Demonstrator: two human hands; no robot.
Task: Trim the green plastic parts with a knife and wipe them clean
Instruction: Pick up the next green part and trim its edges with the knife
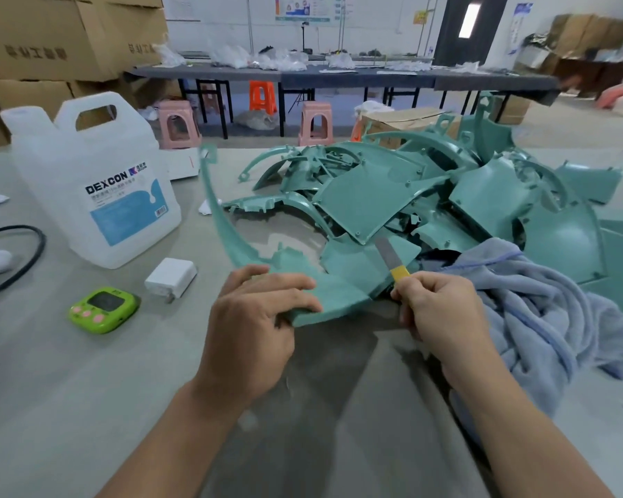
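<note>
My left hand (256, 318) grips the near end of a long curved green plastic part (342, 278), fingers over its top and thumb beneath. The part arcs away to the left and up towards the table's far edge. My right hand (436, 307) pinches a yellow-handled knife (391, 258); its grey blade points up and away and lies against the part's right edge. A pile of green plastic parts (428, 195) fills the table behind and to the right. A blue towel (529, 303) lies crumpled at my right hand.
A large white DEXCON jug (98, 185) stands at the left. A white charger (171, 276), a green timer (103, 309) and a black cable (33, 253) lie near it. Cardboard boxes (51, 37), stools and long tables stand behind.
</note>
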